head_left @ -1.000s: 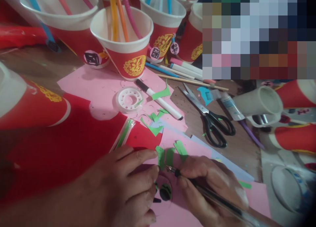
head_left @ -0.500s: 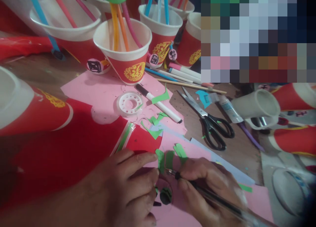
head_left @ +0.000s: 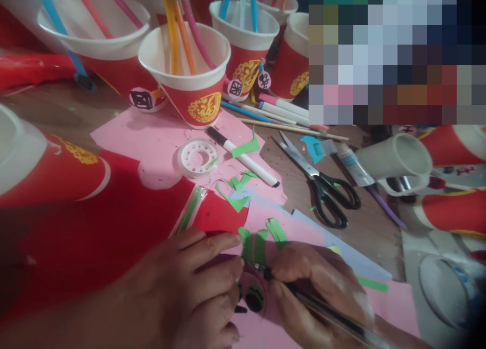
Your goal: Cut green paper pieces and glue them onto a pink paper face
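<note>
My right hand (head_left: 319,293) grips a pen (head_left: 326,311) with a black grip and clear barrel. Its tip touches the pink paper (head_left: 281,328) just below two upright green paper pieces (head_left: 260,246). My left hand (head_left: 201,283) lies flat with its fingers spread, pressing the pink paper left of the pen tip. Between the hands a round shape with black and green eye-like spots (head_left: 254,297) shows, its left part hidden under my left fingers. Another green piece (head_left: 278,232) lies above my right hand.
Red and white paper cups (head_left: 201,98) with coloured sticks stand at the back. Open scissors (head_left: 317,174), a white marker (head_left: 250,164), a tape ring (head_left: 198,157) and a glue tube (head_left: 355,164) lie beyond the hands. Another cup (head_left: 49,161) lies at left.
The pen tip and my right hand have shifted slightly left and down on the pink paper. My left hand stays nearly in place. The view has moved a little.
</note>
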`<state>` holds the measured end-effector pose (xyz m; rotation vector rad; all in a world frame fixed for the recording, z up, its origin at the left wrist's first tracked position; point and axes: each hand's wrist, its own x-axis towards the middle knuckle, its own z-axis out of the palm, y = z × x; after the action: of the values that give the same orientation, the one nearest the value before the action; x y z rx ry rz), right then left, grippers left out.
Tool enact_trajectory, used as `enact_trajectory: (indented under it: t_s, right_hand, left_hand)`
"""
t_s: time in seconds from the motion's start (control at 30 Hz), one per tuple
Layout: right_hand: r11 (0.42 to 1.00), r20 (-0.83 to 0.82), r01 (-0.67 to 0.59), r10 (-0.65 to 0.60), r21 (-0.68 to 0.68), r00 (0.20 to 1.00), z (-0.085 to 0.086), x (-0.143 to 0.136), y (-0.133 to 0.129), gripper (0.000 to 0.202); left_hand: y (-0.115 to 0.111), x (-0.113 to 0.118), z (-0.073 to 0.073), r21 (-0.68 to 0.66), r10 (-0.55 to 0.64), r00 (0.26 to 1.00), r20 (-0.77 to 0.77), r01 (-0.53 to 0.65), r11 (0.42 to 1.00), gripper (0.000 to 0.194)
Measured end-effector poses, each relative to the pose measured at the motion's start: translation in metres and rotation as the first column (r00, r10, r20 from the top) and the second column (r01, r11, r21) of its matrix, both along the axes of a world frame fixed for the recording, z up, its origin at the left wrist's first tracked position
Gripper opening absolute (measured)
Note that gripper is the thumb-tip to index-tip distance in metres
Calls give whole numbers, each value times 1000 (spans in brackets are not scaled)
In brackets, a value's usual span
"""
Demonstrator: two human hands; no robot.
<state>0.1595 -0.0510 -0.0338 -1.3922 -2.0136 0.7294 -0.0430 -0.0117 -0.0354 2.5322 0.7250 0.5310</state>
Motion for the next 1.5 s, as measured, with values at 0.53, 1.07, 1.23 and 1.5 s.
enact_trajectory:
  t_s: [0.53,1.07,1.23,1.5]
  right_hand:
    - [997,-230,33,-47,-65,972,-2,-5,3,14]
    - [995,-170,93,-99,-42,980,-5,-6,-1,12]
    - [993,-9,118,-118,-27,993,-3,-1,-6,10]
    - [1000,-8,19,-19,1,1000,-3,-1,-4,13]
  left_hand:
    - [3,-1,-5,50,-35,999,-30,36,998,16]
    - [3,-1,-3,99,-64,998,-10,64,993,14]
    - [4,-1,-3,88,-71,997,-27,74,993,16]
    - [2,-4,0,86,-76,996,-35,79,993,18]
